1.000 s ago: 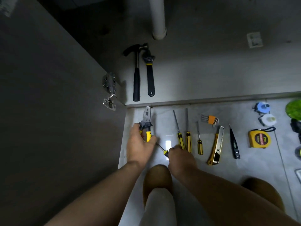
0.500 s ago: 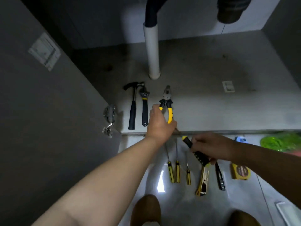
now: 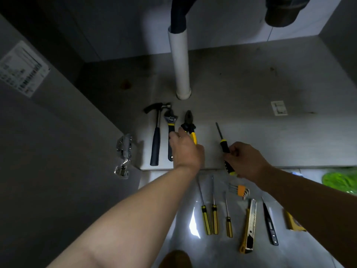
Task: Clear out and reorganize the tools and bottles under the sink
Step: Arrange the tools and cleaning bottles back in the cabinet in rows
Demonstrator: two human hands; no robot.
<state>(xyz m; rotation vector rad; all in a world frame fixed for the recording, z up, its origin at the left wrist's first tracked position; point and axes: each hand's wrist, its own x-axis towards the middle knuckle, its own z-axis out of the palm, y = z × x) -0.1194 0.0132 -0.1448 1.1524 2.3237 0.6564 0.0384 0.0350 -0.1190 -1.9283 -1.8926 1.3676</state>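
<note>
Yellow-handled pliers (image 3: 189,120) lie on the cabinet floor (image 3: 270,142), just right of an adjustable wrench (image 3: 171,122) and a black hammer (image 3: 156,140). My left hand (image 3: 185,149) covers the pliers' handles and holds them, with the jaws pointing toward the back. My right hand (image 3: 245,161) grips the handle of a black-and-yellow screwdriver (image 3: 222,140). Its tip points into the cabinet, right of the pliers.
A white drain pipe (image 3: 180,64) rises behind the tools. The open cabinet door with its hinge (image 3: 124,151) stands to the left. On the tiled floor lie three yellow screwdrivers (image 3: 214,217), a hex key set (image 3: 240,190), a utility knife (image 3: 250,223), a tester pen (image 3: 269,223) and a tape measure (image 3: 293,223).
Both hands rose from the tiled floor into the cabinet. The pliers came down beside the wrench, and the screwdriver moved forward over the cabinet edge.
</note>
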